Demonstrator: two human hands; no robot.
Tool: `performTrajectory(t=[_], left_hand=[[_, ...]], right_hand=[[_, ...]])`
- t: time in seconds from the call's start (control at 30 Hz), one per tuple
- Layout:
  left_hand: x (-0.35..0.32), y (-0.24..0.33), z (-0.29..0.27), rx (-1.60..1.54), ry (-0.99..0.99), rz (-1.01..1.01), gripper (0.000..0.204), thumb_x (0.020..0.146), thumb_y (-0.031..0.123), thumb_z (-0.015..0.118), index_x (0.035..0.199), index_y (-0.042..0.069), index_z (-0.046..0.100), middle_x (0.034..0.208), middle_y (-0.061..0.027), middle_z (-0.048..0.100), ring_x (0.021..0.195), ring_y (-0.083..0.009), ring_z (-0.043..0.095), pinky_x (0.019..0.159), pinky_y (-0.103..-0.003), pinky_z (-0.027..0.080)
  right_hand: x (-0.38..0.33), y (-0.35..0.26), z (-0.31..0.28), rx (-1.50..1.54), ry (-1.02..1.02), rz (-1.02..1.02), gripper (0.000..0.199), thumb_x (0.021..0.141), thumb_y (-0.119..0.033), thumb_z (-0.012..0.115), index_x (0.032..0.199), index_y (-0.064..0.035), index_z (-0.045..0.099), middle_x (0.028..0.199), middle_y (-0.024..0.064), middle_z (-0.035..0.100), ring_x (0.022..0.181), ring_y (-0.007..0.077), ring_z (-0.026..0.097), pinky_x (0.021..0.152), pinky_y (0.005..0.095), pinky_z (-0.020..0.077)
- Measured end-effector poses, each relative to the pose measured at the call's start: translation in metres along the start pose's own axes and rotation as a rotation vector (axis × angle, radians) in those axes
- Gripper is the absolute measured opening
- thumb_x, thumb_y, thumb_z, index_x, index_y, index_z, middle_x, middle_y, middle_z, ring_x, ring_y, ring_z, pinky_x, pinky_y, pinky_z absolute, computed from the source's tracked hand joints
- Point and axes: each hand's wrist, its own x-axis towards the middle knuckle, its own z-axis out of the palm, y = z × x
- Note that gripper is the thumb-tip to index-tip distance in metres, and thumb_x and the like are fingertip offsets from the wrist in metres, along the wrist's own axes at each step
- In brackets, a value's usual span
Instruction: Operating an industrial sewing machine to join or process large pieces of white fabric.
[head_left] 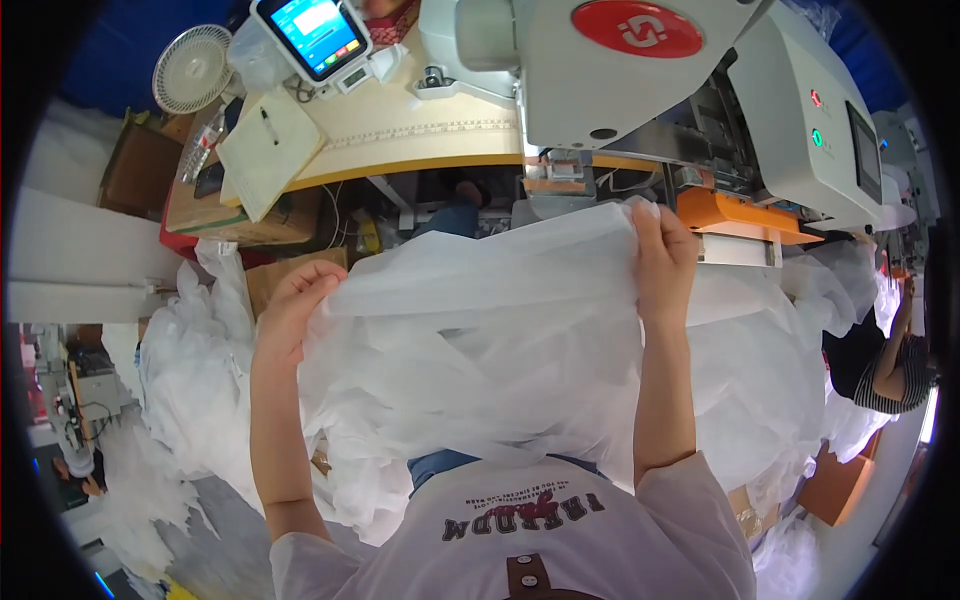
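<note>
Left hand (300,293) and right hand (663,258) are pinching white fabric (480,345) mid-frame, fingers closed, apparently spreading its edge, likely needing alignment next.

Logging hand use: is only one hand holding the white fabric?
No, the left hand and right hand both grip the fabric by its edge.

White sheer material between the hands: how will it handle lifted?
The white sheer material is probably floppy: it drapes in folds from the left hand and right hand. Likely light for its size: it looks thin, translucent.
</note>
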Motion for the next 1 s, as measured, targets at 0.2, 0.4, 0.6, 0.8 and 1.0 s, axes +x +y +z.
performTrajectory(t=[0.2,0.4,0.6,0.8,1.0], left_hand=[[0.064,0.029,-0.022,0.092,-0.160,-0.132,0.025,0.080,0.015,0.064,0.101,0.003,0.060,0.095,-0.0007,0.061,0.088,-0.0098,0.055,0.078,-0.022,0.043],[0.073,0.052,-0.054,0.712,-0.004,0.158,0.023,0.075,0.007,0.066,0.097,0.003,0.061,0.089,-0.0026,0.061,0.084,-0.0109,0.055,0.074,-0.025,0.044],[0.035,-0.047,-0.075,1.154,0.410,0.411,0.010,0.080,0.012,0.062,0.081,0.002,0.062,0.071,-0.0113,0.055,0.061,-0.0244,0.050,0.059,-0.033,0.042],[-0.017,-0.065,-0.100,0.320,0.418,0.047,0.012,0.085,0.012,0.059,0.091,0.002,0.060,0.078,-0.0040,0.059,0.065,-0.0142,0.054,0.063,-0.025,0.046],[-0.037,-0.076,-0.108,0.858,0.834,0.813,0.014,0.088,0.011,0.056,0.097,0.000,0.058,0.081,-0.0014,0.058,0.074,-0.0120,0.055,0.073,-0.023,0.047]], right_hand=[[0.022,0.007,0.033,-0.526,0.110,-0.343,0.020,0.092,-0.017,0.050,0.076,-0.0048,0.053,0.053,-0.0014,0.045,0.046,0.0061,0.041,0.043,0.0244,0.0317],[0.015,0.003,0.038,-0.678,0.113,-0.381,0.013,0.089,-0.015,0.054,0.083,-0.0038,0.051,0.054,0.0117,0.048,0.044,0.0227,0.045,0.046,0.0300,0.0371],[0.021,0.024,0.027,-0.200,0.134,-0.225,0.018,0.092,-0.017,0.051,0.083,-0.0015,0.052,0.062,0.0014,0.050,0.057,0.0081,0.047,0.050,0.0278,0.0385],[0.004,0.028,0.005,-0.032,0.196,0.064,0.023,0.093,-0.021,0.053,0.094,0.0023,0.054,0.072,0.0012,0.055,0.067,0.0098,0.051,0.061,0.0240,0.0431],[0.023,0.003,0.010,-0.333,0.034,-0.262,0.036,0.087,-0.026,0.061,0.105,0.0041,0.053,0.080,0.0065,0.060,0.075,0.0141,0.056,0.071,0.0252,0.0462]])
